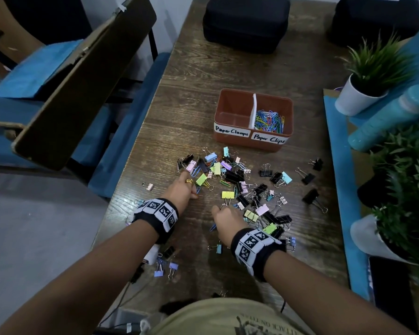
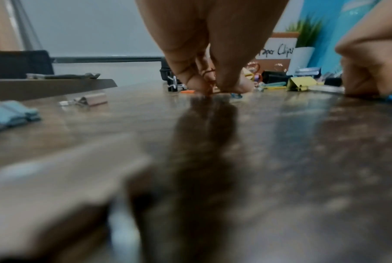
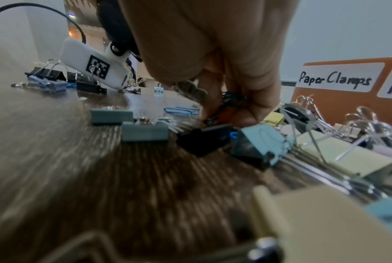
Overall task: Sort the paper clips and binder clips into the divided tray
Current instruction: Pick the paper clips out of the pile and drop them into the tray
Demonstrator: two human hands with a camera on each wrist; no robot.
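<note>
Your table (image 1: 184, 97) is dark wood-grain, and a brown divided tray (image 1: 232, 139) sits on it near the middle, labelled "Paper Clamps" on the left half and "Paper Clips" on the right. Just in front of the tray you have a loose scatter of binder clips (image 1: 230, 176) mixed with a few paper clips (image 1: 205, 184), spread toward your near edge. At the far end rest two black cases (image 1: 246, 22), and along your right side lies a blue mat (image 1: 336, 165) with a white potted plant (image 1: 358, 97).

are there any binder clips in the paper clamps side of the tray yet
No, the Paper Clamps compartment is bare; the binder clips lie on the table.
</note>
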